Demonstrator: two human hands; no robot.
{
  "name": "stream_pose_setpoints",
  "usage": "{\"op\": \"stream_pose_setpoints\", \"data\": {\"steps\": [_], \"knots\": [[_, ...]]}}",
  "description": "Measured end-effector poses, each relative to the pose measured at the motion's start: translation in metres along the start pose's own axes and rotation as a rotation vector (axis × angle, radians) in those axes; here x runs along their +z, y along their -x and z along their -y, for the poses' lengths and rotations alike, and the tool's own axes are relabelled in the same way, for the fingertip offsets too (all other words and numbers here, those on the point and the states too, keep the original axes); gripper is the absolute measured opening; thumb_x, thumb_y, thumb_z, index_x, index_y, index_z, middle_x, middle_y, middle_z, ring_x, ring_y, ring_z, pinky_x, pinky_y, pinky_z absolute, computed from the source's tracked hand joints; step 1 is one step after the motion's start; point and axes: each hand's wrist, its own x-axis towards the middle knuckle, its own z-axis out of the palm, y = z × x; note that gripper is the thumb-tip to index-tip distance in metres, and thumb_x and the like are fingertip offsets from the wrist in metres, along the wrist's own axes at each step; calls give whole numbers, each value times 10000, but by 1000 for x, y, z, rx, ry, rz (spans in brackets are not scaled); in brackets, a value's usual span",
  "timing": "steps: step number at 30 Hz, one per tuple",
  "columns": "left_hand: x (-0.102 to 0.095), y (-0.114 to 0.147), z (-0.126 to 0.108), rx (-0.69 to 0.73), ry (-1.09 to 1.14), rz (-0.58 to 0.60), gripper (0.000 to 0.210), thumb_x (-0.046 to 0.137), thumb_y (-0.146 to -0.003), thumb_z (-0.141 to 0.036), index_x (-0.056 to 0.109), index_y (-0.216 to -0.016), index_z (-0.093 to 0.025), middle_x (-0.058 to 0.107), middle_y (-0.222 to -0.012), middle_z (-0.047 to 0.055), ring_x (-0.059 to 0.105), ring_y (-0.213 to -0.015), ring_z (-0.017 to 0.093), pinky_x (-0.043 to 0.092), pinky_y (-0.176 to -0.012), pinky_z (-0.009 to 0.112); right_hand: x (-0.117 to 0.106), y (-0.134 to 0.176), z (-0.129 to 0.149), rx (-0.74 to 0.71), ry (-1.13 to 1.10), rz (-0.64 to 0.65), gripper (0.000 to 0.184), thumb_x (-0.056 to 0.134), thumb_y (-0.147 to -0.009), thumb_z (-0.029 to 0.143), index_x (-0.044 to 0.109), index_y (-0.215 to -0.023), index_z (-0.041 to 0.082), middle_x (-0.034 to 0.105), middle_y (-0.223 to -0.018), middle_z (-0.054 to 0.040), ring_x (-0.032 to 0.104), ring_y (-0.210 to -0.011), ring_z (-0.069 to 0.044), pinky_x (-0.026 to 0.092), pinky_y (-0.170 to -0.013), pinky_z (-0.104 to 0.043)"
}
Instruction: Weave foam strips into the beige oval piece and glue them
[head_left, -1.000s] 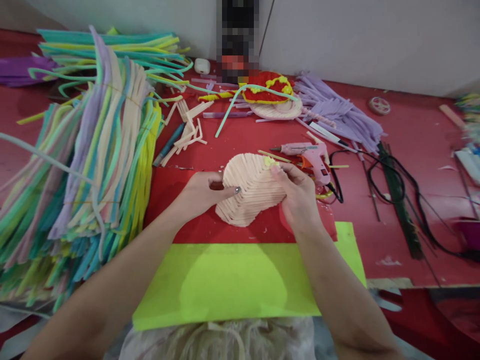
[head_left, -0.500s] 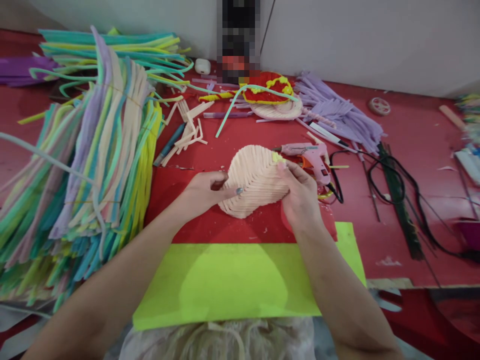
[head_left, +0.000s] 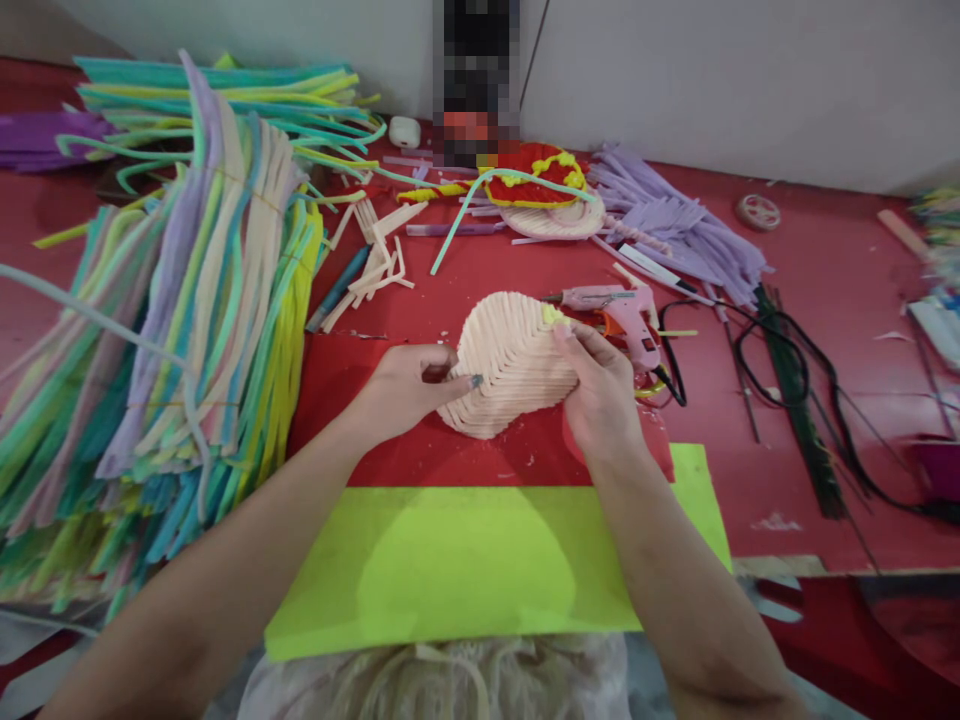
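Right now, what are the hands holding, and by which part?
A ribbed cream panel: left hand at its left edge, right hand at its right edge, by the yellow piece.

No text, label, brand, number or sign can be read. On the pink glue gun (head_left: pixel 631 304) itself, any lettering is too small to make out. The same holds for the white strip (head_left: pixel 649 265) just beyond the glue gun, the round spool (head_left: pixel 758 212) farther back to its right, and the small white case (head_left: pixel 404 132) farther back to its left.
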Motion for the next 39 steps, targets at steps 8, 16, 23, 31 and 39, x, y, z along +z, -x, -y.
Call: {"op": "stream_pose_setpoints", "data": {"steps": [8, 16, 23, 31, 39], "knots": [[2, -1, 4, 18, 69, 10, 318, 660, -716, -477, 650, -740, -160, 624, -689, 12, 556, -672, 155, 440, -592, 260, 0, 0, 0, -6, -14, 14, 204, 687, -739, 425, 650, -821, 242, 693, -830, 13, 635, -777, -158, 496, -754, -328], [1, -1, 2, -9, 91, 24, 341, 676, -716, -474, 675, -843, -157, 677, -812, 29, 596, -773, 174, 472, -713, 291, 1, 1, 3, 14, -44, -11, 196, 718, -711, 404, 654, -790, 237, 676, -779, 22, 622, -740, -149, 493, -743, -322], [2, -1, 3, 9, 116, 24, 316, 681, -730, -431, 679, -864, -145, 688, -856, 40, 604, -816, 185, 472, -754, 307, 3, 2, 3, -2, -93, -16, 193, 747, -678, 390, 670, -767, 237, 673, -747, 30, 620, -730, -139, 499, -737, -307], [4, -6, 4, 82, 323, -243, 313, 756, -669, -339, 690, -938, -194, 698, -961, 36, 636, -867, 162, 507, -808, 283, -1, -1, 8, -54, -165, -47, 136, 722, -720, 358, 693, -797, 250, 701, -810, 29, 644, -789, -147, 498, -797, -329], [3, -7, 7, 67, 389, -479, 145, 682, -755, -287, 704, -857, -187, 715, -826, 17, 658, -783, 140, 526, -803, 276, 0, 0, 7, 2, -127, 18, 140, 728, -709, 355, 685, -776, 240, 704, -773, 23, 654, -784, -164, 502, -784, -343]]}}
